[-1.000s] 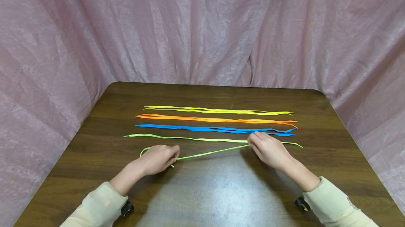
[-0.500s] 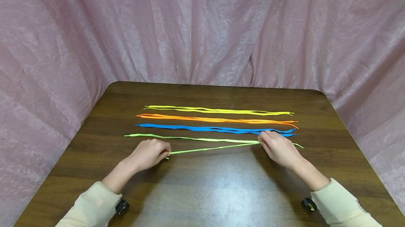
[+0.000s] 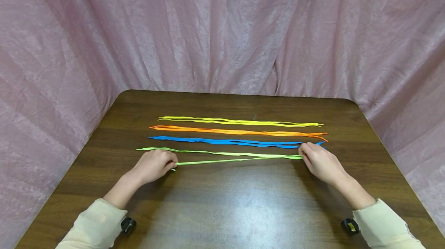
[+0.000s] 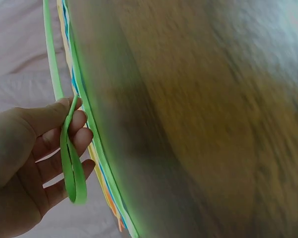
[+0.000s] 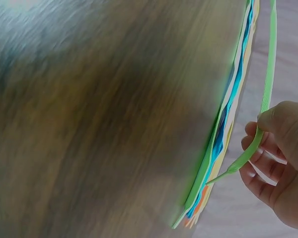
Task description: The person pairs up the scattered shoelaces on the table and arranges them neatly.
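Observation:
A light green shoelace (image 3: 215, 161) is stretched between both hands over the near side of a second green shoelace (image 3: 198, 151) lying on the table. My left hand (image 3: 157, 164) pinches it between thumb and index finger; in the left wrist view a short loop of that lace (image 4: 80, 183) dangles below the pinch. On the other side my right hand (image 3: 320, 163) holds it between thumb and fingers, and the tipped end hangs past the fingers in the right wrist view. The right hand covers the lying lace's right end and overlaps the ends of the blue shoelaces (image 3: 222, 141).
Beyond the green lace, orange shoelaces (image 3: 226, 130) and yellow shoelaces (image 3: 240, 122) lie in roughly parallel rows on the brown wooden table (image 3: 222, 202). A pink curtain (image 3: 222, 33) hangs behind the table's far edge.
My hands have moved apart, the left going left and slightly away from me, the right going right. The held green lace shows a longer span, closer alongside the lying one.

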Demonstrator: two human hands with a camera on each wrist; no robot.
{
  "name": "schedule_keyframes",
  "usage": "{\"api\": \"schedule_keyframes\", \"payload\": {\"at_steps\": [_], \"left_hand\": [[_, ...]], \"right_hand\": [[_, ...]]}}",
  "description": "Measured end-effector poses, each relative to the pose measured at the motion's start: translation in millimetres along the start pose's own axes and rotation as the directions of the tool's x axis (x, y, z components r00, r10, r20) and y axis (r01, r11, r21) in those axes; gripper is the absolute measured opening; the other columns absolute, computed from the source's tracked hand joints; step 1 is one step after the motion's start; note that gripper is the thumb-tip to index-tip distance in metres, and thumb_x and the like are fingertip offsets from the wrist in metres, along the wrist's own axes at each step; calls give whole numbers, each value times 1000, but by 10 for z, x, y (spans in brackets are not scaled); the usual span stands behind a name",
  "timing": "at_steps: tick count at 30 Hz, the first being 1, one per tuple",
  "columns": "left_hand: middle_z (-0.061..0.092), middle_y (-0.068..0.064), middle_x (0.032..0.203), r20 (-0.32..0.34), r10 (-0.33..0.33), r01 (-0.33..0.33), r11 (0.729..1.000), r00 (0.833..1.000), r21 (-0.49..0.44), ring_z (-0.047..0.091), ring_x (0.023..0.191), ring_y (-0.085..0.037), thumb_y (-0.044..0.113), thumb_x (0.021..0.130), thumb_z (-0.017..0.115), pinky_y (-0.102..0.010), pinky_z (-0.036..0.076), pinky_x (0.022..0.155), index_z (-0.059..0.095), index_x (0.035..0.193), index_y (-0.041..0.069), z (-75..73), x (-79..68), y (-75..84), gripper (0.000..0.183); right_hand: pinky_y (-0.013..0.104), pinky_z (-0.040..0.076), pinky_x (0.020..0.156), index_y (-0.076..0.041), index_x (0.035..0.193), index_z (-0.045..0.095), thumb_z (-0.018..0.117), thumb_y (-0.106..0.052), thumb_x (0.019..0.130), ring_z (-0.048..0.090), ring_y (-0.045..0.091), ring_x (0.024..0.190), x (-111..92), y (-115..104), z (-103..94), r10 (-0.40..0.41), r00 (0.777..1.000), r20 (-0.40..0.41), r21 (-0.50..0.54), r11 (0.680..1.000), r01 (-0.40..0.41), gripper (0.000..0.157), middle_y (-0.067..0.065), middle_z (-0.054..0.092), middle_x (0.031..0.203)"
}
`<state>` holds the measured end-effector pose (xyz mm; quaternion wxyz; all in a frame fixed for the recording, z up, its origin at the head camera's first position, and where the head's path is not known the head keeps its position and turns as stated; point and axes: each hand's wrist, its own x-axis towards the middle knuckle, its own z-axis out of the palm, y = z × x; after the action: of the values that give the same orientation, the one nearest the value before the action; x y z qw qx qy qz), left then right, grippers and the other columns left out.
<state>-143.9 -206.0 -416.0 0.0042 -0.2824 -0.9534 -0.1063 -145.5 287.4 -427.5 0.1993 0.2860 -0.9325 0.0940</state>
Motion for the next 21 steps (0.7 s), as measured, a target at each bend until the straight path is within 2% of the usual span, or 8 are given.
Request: {"api": "schedule_keyframes", "payload": {"at_steps": [12,21], "left_hand": [[60,15,72,13,-110,110,993,994,-32,44,56,0,15,82,68,-24,38,50,67,78,23,-30,-79,-215,8],[65,10,80,16,-170,171,984,985,-43,53,64,-4,18,84,67,-30,44,55,70,82,17,-73,-134,-309,4]], "right_hand": [[23,32,51,-13,75,48,62,6,74,39,7,62,-143,227,-49,33,999,2,5,999,-33,24,-9,42,67],[26,36,49,-12,78,52,62,6,73,43,9,60,-208,331,-119,74,997,-11,-3,997,-74,21,-7,47,69]]}}
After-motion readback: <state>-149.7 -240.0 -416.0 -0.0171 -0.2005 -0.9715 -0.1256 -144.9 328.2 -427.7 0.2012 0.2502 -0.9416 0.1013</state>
